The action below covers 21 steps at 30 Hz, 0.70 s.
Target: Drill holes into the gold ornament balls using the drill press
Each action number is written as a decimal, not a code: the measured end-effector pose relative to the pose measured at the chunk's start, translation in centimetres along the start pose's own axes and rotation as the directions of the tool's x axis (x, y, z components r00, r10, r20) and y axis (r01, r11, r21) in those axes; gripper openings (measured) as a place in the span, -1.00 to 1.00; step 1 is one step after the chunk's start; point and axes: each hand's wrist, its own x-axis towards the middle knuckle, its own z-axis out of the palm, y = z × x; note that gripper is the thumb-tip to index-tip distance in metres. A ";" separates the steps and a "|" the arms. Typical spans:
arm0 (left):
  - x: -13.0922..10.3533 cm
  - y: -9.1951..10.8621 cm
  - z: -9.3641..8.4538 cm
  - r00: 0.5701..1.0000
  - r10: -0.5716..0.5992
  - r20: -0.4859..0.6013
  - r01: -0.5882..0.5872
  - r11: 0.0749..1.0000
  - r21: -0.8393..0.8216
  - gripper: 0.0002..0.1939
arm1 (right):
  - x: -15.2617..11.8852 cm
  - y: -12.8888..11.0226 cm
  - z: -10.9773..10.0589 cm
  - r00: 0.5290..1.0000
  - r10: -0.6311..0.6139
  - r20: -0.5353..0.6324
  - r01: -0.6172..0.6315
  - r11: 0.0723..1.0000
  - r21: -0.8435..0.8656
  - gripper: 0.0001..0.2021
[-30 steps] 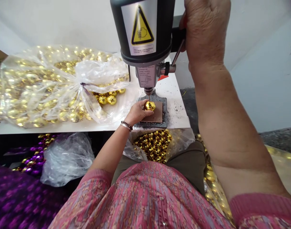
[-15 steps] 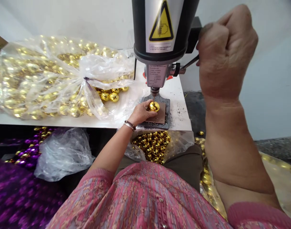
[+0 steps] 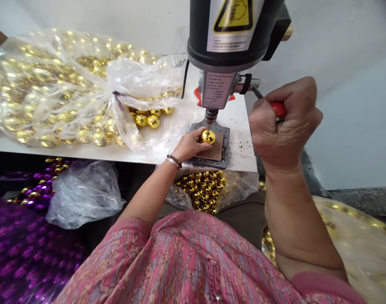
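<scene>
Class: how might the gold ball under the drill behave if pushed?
Being round, the ball would likely roll across the flat board once the left hand let go. Its glossy surface suggests it may be slippery.

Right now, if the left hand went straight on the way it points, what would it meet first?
First the gold faceted ball that the left hand holds; then likely the drill bit, though depth is unclear.

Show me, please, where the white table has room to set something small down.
The barest patch of the table lies between the drill base and the table's right edge, though dark flecks are scattered there. A thin strip runs along the front edge, before the tied bag. That bag crowds the left; the left hand and gold ball occupy the drill base.
</scene>
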 end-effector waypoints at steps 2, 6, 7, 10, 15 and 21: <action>0.0 -0.2 0.0 1.000 0.003 -0.001 -0.003 1.000 0.003 -0.23 | -0.6 0.2 0.3 1.000 0.002 -0.017 -0.002 1.000 -0.009 -0.79; 0.2 -0.8 0.1 1.000 0.016 -0.006 -0.016 1.000 -0.010 -0.22 | -1.7 0.5 0.7 0.998 0.027 -0.062 -0.028 0.999 -0.017 -0.74; 0.2 -0.9 0.1 1.000 0.026 -0.008 -0.026 1.000 -0.008 -0.22 | -1.9 0.6 0.8 0.997 0.053 -0.054 -0.054 0.998 -0.019 -0.73; 0.2 -1.0 0.1 0.999 0.045 -0.012 -0.044 0.999 0.016 -0.25 | -2.6 0.9 1.1 0.991 0.136 -0.017 -0.136 0.990 -0.025 -0.72; 0.2 -1.1 0.2 0.999 0.041 -0.017 -0.041 0.999 -0.003 -0.24 | -4.1 1.6 2.4 0.987 0.087 -0.133 -0.091 0.996 -0.025 -0.68; 0.1 -1.1 0.4 0.998 0.052 -0.024 -0.053 0.999 -0.004 -0.34 | -2.8 0.9 3.0 0.972 0.030 -0.231 -0.027 0.999 0.017 -0.67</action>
